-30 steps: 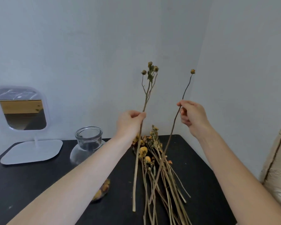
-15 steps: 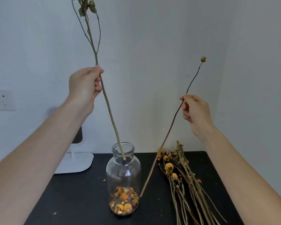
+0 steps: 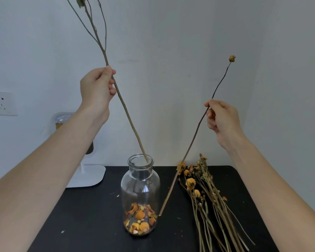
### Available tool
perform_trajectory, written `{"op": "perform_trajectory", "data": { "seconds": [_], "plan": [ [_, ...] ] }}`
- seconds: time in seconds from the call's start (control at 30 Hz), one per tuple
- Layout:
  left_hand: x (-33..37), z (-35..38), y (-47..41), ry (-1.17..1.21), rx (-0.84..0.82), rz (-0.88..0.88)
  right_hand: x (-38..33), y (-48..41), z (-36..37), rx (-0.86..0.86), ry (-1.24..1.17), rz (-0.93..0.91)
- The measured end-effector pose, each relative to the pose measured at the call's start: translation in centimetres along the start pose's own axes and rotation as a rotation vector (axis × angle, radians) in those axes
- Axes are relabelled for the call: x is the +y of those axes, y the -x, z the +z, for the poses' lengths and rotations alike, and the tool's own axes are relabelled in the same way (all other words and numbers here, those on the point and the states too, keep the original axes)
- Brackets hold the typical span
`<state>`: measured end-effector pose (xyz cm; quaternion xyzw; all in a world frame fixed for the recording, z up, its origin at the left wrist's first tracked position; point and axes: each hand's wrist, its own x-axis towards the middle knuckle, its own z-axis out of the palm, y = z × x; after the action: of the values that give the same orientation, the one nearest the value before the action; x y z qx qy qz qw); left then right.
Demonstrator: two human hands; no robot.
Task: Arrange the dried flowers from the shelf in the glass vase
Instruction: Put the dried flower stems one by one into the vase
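A clear glass vase with orange dried petals at its bottom stands on the black table. My left hand grips a long branched dried stem, and the stem's lower end sits just inside the vase mouth. My right hand pinches a thin single-bud stem whose lower tip hangs beside the vase, to its right. A bundle of dried flowers lies on the table right of the vase.
A white mirror stand is behind my left forearm at the table's back left. A wall socket is on the left wall. Walls close in behind and to the right. Small crumbs dot the tabletop.
My left hand carried the branched stem from over the bundle leftward and up, then lowered it so its end entered the vase mouth. The right hand kept its thin stem nearly still.
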<state>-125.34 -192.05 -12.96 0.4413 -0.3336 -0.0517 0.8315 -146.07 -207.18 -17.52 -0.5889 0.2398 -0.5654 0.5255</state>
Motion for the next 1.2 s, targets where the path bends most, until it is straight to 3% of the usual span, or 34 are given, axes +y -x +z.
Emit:
{"op": "perform_trajectory", "data": {
  "seconds": [0.17,0.4,0.6,1.0,1.2],
  "plan": [
    [-0.2,-0.2,-0.4,-0.101,-0.011,0.065,0.2,0.0,0.0,0.002,-0.001,0.003],
    [-5.4,-1.5,2.4,-0.324,-0.138,-0.072,0.1,0.6,1.0,0.016,-0.04,-0.016],
    [-7.8,-3.8,5.3,-0.539,-0.276,-0.09,-1.0,0.4,1.2,0.089,-0.131,-0.122],
    [-9.4,-6.8,8.3,-0.529,-0.364,-0.251,-1.6,-0.2,1.7,0.187,-0.213,-0.253],
    [-11.4,-8.2,10.3,-0.528,-0.613,-0.393,-0.6,1.1,2.9,0.117,-0.122,-0.225]
  ]
}}
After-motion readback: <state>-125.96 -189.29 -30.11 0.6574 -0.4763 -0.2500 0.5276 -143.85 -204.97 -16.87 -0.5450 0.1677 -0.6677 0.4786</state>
